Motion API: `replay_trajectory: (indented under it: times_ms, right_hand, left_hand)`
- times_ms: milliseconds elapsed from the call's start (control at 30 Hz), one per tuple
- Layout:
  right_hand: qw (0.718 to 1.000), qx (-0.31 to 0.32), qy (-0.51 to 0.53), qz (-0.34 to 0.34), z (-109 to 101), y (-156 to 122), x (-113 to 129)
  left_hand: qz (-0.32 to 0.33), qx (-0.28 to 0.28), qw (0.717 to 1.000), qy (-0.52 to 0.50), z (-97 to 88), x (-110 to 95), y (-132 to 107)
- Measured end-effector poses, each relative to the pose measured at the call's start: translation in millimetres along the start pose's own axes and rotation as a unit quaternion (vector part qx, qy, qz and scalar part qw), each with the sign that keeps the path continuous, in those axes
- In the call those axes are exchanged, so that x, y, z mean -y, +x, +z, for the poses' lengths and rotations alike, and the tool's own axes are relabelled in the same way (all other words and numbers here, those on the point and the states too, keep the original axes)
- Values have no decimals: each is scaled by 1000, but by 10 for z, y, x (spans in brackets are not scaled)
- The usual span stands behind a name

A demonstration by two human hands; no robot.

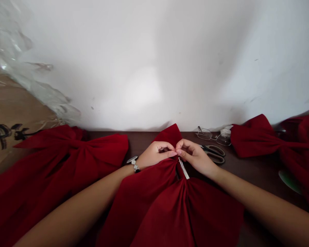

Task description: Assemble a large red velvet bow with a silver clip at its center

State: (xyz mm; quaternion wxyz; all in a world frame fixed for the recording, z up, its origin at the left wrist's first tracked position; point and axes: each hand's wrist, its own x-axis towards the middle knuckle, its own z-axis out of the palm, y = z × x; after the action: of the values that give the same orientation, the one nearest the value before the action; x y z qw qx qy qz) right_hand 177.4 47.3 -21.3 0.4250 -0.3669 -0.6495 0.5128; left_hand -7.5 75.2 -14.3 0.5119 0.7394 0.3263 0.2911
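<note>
A large red fabric bow (167, 206) lies in front of me, its cloth gathered into folds at the middle. Along that gather runs a narrow silvery-white strip (183, 168), slanting down to the right; its exact kind is unclear. My left hand (157, 152), with a bracelet watch (134, 163) on the wrist, pinches at the upper end of the strip. My right hand (194, 154) pinches at the same spot from the other side, and the fingertips of both hands meet. What exactly sits between the fingertips is hidden. One bow loop (171, 133) rises behind the hands.
Scissors (215, 152) and eyeglasses (212, 136) lie on the dark table (249, 171) behind my right hand. Another red bow (74, 147) lies at left, and more red bows (260, 137) at right. A cardboard box (18, 106) with clear plastic stands left, against a white wall (144, 68).
</note>
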Motion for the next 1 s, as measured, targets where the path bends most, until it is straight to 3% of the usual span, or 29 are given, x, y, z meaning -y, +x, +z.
replay_trajectory:
  times_ms: [400,533,733,1000]
  right_hand:
    - [996,-11,74,52,-18,-11,6]
    - [998,5,18,61,-31,2,-24]
    - [994,-3,-108,-13,0,0,-81]
    - [998,-7,-69,7,2,-1,-50]
  left_hand:
    - [11,-6,1000,19,24,-5,2]
    - [15,-24,999,32,6,-22,-1]
    - [29,-40,998,41,19,3,-6]
    - [12,-35,999,35,-11,-30,-13]
